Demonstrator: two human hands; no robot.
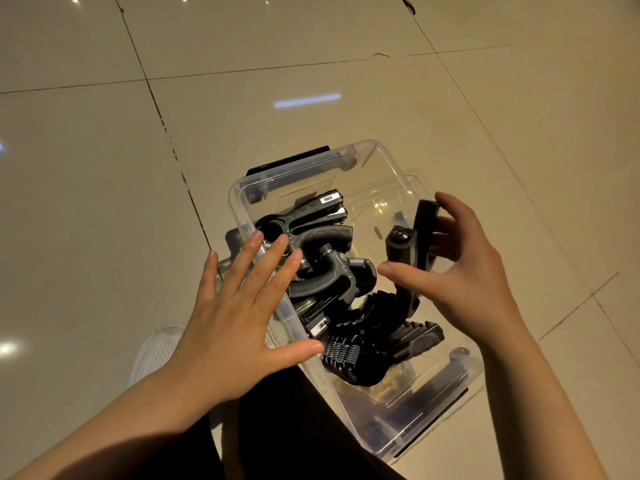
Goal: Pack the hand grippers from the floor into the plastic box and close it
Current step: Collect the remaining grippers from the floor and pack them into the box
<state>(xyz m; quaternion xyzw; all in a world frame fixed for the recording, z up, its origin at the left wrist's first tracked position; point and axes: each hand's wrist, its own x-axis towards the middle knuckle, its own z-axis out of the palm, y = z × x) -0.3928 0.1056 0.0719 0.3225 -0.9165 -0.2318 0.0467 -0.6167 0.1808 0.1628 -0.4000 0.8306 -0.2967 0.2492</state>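
So starting on the left, there's one white shoe (156, 351) poking out just behind the left hand (235, 327), sitting on the glossy tile floor (104, 168). That left hand is spread flat with fingers straight, resting on the near-left rim of the clear plastic box (377, 157), not gripping anything. Under its fingertips and a bit past them, inside the box, is a jumbled pile of black hand grippers (322, 268). I can make out at least four in there, maybe five, but they overlap too much to be sure. Over on the right, the right hand (464, 268) has its fingers curled round one more hand gripper (415, 244), held upright over the box's right side. No lid on top; the box is open.
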